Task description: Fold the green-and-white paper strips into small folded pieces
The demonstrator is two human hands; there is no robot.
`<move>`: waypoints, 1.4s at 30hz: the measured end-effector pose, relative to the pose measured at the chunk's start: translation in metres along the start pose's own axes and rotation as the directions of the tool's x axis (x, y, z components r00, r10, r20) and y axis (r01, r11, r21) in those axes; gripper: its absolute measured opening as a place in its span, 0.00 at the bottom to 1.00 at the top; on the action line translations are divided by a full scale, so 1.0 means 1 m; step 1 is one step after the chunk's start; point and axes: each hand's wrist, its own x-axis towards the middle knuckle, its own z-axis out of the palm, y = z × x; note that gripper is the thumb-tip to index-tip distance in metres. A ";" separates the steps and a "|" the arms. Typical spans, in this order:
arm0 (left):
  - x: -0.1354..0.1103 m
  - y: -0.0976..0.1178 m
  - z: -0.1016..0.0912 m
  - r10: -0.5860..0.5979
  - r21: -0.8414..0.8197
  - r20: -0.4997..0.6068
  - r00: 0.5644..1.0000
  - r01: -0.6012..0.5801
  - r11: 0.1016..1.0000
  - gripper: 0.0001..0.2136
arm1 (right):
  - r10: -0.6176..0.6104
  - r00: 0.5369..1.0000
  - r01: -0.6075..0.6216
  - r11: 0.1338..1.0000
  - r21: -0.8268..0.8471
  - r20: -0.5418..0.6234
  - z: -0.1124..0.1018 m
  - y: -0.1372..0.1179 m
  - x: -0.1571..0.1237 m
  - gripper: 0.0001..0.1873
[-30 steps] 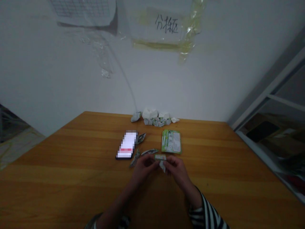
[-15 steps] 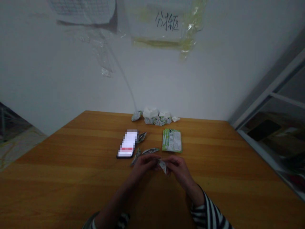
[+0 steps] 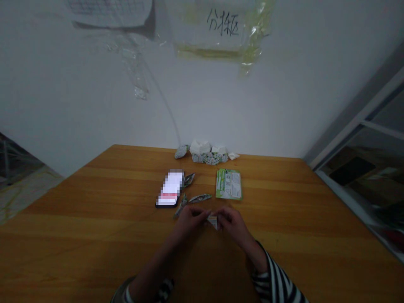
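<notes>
Between my hands is a small piece of folded printed paper [image 3: 213,221], pale with a pointed lower corner. My left hand [image 3: 190,218] pinches its left side with thumb and fingers. On the right, my right hand [image 3: 232,221] closes on the other edge, its fingers hiding part of the paper. Just beyond my left hand lie two narrow folded paper pieces [image 3: 200,198], one pointing away and one lying crosswise. A stack of green and white printed sheets [image 3: 229,185] rests beyond my right hand.
A lit phone [image 3: 171,188] lies left of centre, with another folded paper piece [image 3: 189,180] at its right edge. Folded white and printed paper shapes [image 3: 208,153] line the wall side of the wooden table [image 3: 284,202]. A shelf frame [image 3: 362,126] stands at right.
My fingers have shifted on the folded paper, and its printed face now shows more between them. The view has tilted slightly; the things on the table keep their places.
</notes>
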 end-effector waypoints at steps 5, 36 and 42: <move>-0.006 0.005 0.013 0.072 0.096 -0.137 0.988 -0.059 0.994 0.14 | 0.073 0.995 -0.074 0.997 -0.004 -0.072 0.003 0.000 0.003 0.17; -0.010 0.002 0.017 0.367 0.202 0.114 0.923 -0.383 0.901 0.16 | 0.202 0.974 -0.172 0.952 0.252 -0.098 -0.007 -0.006 0.002 0.16; -0.007 -0.008 0.020 0.262 0.086 -0.031 0.965 -0.259 0.962 0.23 | 0.072 0.996 -0.062 0.982 0.180 -0.050 -0.006 0.000 0.004 0.27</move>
